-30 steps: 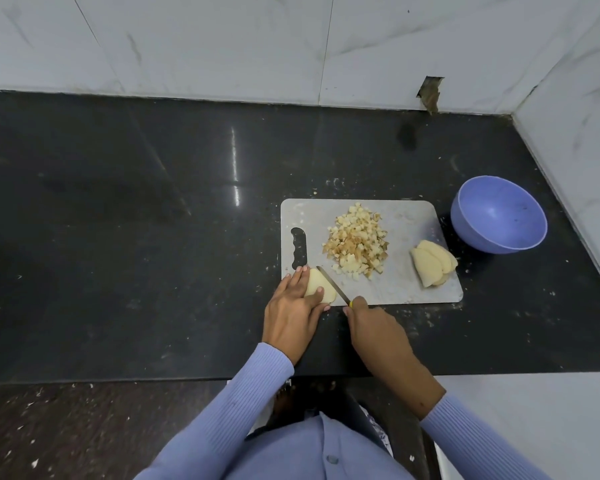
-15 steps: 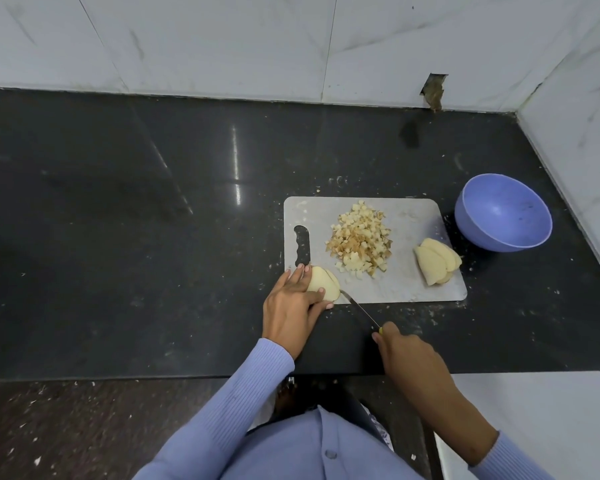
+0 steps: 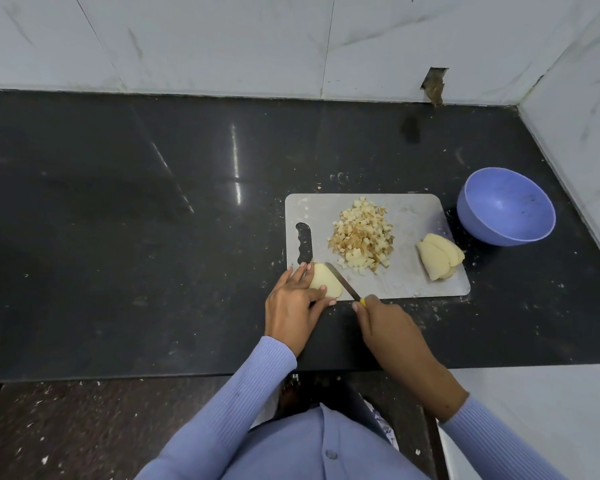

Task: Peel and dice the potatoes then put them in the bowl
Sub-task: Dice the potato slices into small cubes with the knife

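A grey cutting board (image 3: 413,216) lies on the black counter. My left hand (image 3: 293,306) presses a peeled potato piece (image 3: 324,280) down at the board's near left corner. My right hand (image 3: 383,320) grips a knife (image 3: 342,281) by its yellow handle; the blade lies across the right side of that piece. A heap of diced potato (image 3: 361,237) sits mid-board. Sliced peeled potato (image 3: 437,259) rests at the board's right end. The purple bowl (image 3: 506,206) stands to the right of the board with nothing in it.
The black counter (image 3: 153,220) stretches wide to the left. White tiled walls close the back and the right side just past the bowl. Small potato scraps dot the counter around the board. The counter's front edge runs just below my hands.
My right hand had drawn the knife back towards me, off the potato piece; it has now pushed the blade forward onto the piece again. My left hand has kept its hold.
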{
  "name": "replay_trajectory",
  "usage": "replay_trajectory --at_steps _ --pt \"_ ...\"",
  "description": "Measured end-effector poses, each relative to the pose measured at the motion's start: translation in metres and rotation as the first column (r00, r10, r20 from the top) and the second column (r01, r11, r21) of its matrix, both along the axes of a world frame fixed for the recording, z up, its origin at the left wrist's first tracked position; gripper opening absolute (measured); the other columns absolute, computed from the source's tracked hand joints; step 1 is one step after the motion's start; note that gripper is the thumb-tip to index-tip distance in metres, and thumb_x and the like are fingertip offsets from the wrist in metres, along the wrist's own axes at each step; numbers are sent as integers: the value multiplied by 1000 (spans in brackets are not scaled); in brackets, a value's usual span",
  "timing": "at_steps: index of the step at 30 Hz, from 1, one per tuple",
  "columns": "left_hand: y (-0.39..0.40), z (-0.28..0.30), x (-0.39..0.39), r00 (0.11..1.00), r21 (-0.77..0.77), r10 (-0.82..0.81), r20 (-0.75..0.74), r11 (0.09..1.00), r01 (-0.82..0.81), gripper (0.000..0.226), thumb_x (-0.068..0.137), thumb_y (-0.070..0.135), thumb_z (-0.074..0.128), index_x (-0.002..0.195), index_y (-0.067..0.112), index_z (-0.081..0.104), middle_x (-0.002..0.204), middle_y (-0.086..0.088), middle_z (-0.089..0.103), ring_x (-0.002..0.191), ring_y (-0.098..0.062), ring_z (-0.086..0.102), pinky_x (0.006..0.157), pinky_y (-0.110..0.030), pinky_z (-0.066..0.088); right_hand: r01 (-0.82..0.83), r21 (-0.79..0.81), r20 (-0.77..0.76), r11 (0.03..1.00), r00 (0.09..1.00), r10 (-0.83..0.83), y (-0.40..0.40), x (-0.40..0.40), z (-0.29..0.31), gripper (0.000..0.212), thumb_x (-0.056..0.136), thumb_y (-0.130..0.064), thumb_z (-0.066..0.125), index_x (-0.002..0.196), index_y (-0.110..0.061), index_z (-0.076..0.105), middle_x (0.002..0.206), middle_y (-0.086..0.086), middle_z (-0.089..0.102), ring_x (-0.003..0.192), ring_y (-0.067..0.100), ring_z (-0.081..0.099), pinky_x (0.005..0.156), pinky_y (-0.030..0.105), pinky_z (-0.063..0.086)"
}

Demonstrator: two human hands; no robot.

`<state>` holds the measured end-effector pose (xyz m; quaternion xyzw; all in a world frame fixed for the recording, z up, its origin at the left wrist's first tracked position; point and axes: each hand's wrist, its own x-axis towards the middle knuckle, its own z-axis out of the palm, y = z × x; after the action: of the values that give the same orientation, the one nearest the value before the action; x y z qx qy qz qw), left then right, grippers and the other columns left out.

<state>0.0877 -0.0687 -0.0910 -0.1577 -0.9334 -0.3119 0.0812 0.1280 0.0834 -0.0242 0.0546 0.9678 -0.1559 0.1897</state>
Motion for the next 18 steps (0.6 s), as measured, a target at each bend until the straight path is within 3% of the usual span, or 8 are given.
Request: replay_trajectory --at_steps 4,8,12,18 --pt "0 -3 -1 1000 -10 5 6 1000 -5 16 67 22 86 79 15 78 110 -18 67 108 -29 64 102 -45 39 -8 -21 -18 1000 1000 8 -12 -14 -3 28 103 -38 26 92 -15 39 91 11 61 76 28 53 63 33 35" --pt "0 -3 0 1000 -9 7 2 1000 -7 16 67 22 85 78 14 78 110 -18 67 107 -30 64 102 -45 38 -30 32 8 999 1000 30 -17 -17 -6 33 103 -35 25 105 -9 45 96 13 61 88 33 59 64 34 36" --pt "0 -3 1 1000 -8 0 -8 1000 0 12 71 24 83 79 16 78 111 -17 67 109 -28 64 106 -37 38 -26 88 89 996 996 18 -9 -1 -4 30 104 -35 24 101 -11 41 100 13 61 92 32 59 66 34 37" --pt "-2 -2 1 1000 0 -11 -17 1000 11 15 73 29 79 81 17 78 113 -16 66 111 -26 62 106 -43 36 -25 141 145 990 989 4 13 35 -1 23 104 -37 21 93 -18 27 87 4 55 80 26 56 64 29 34"
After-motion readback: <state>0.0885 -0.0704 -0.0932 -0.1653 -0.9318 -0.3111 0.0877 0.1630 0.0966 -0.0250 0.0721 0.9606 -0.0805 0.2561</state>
